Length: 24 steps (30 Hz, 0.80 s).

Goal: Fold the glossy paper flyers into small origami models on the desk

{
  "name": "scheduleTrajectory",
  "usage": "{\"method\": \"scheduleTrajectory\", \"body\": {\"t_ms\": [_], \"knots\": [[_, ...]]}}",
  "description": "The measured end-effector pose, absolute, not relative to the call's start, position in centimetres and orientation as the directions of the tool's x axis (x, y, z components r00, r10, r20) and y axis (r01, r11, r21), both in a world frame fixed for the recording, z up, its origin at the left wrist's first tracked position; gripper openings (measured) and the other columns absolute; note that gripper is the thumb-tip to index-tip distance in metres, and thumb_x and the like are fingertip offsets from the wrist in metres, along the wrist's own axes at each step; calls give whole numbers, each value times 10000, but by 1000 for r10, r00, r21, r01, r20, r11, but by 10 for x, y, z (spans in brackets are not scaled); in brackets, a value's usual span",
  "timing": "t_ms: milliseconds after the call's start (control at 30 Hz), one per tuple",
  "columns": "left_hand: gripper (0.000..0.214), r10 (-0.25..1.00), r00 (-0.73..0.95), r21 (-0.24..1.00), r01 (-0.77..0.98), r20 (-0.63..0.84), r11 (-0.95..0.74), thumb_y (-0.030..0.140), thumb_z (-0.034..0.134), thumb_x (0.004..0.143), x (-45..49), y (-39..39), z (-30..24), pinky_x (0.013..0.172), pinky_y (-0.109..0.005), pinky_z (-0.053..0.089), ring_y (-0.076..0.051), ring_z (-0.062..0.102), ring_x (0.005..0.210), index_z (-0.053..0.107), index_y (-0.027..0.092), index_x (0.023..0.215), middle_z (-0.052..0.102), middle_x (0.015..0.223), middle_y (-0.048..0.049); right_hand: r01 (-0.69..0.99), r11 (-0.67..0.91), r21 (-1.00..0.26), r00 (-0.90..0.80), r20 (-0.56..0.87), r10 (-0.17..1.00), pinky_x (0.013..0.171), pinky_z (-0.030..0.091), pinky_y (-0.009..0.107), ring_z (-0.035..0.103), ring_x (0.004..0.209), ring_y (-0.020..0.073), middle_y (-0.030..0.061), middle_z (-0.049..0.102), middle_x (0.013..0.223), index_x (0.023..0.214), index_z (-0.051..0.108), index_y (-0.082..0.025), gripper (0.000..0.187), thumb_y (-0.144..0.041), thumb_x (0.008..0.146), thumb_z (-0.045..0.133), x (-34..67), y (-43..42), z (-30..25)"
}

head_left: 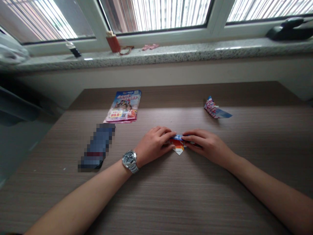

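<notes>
A small folded paper (178,146), blue along its far edge and orange and white below, lies on the table with a pointed corner toward me. My left hand (156,141), with a metal watch on the wrist, grips its left side between thumb and fingers. On the right side, my right hand (205,143) pinches the same paper, its fingertips near the blue strip. Both hands cover most of the paper's sides. Farther back to the right stands a folded paper figure (215,110) in blue and red print, apart from my hands.
A stack of printed flyers (126,106) lies at the back left of the wooden table (171,202). Nearer me is a pixelated dark phone-like object (97,147). On the granite windowsill (183,54) sit a red item (113,42) with a cord and a small dark bottle-like item (73,50).
</notes>
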<state>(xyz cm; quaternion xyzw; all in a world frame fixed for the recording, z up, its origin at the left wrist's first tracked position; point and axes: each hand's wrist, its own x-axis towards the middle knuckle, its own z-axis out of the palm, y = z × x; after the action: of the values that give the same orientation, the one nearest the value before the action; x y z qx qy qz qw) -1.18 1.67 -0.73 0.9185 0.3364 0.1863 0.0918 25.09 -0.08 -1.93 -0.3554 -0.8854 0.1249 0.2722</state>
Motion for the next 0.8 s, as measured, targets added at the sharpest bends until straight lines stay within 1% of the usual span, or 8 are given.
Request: {"method": "scheduleTrajectory", "body": {"t_ms": [133, 267, 367, 567, 700, 800], "knots": [[332, 639, 718, 284, 574, 276, -768, 375, 580, 981, -11, 17, -8, 939, -403, 495, -236, 585, 1066, 616, 199, 1261, 645, 1186, -92, 565, 707, -425, -593, 386, 707, 877, 568, 386, 679, 1039, 231, 102, 709, 1184, 1237, 659, -254, 269, -265, 982, 572, 250, -2, -16], [284, 623, 730, 261, 567, 280, -781, 362, 560, 992, -11, 16, -6, 921, -396, 492, -229, 587, 1038, 642, 209, 1217, 646, 1162, -93, 563, 720, -405, -621, 368, 692, 913, 558, 423, 664, 1086, 244, 98, 695, 1232, 1291, 647, -290, 315, -276, 986, 567, 250, -3, -15], [270, 620, 734, 242, 571, 278, -784, 353, 547, 999, -11, 15, -5, 920, -390, 486, -224, 586, 1029, 653, 217, 1207, 644, 1153, -89, 569, 727, -385, -634, 357, 686, 923, 552, 442, 662, 1097, 253, 100, 696, 1233, 1250, 678, -289, 287, -275, 988, 561, 250, -4, -15], [260, 608, 739, 227, 564, 289, -794, 365, 536, 1006, -10, 14, -4, 894, -373, 485, -216, 589, 1009, 669, 218, 1174, 650, 1122, -83, 547, 741, -389, -651, 359, 669, 904, 545, 439, 650, 1067, 253, 113, 701, 1189, 1160, 717, -244, 233, -272, 991, 560, 248, -4, -13], [272, 607, 743, 226, 564, 282, -794, 376, 519, 1013, -10, 14, -4, 891, -376, 486, -219, 587, 1006, 677, 219, 1170, 646, 1117, -82, 557, 694, -455, -578, 388, 718, 885, 551, 413, 651, 1023, 231, 97, 704, 1133, 1154, 702, -242, 222, -244, 993, 549, 245, -4, -15], [271, 610, 746, 240, 561, 269, -792, 370, 522, 1014, -11, 14, -4, 906, -378, 485, -216, 585, 1016, 672, 228, 1188, 643, 1126, -81, 609, 646, -460, -497, 414, 763, 867, 555, 429, 642, 1007, 246, 114, 682, 1107, 1171, 694, -233, 230, -251, 973, 577, 242, -2, -19]]}}
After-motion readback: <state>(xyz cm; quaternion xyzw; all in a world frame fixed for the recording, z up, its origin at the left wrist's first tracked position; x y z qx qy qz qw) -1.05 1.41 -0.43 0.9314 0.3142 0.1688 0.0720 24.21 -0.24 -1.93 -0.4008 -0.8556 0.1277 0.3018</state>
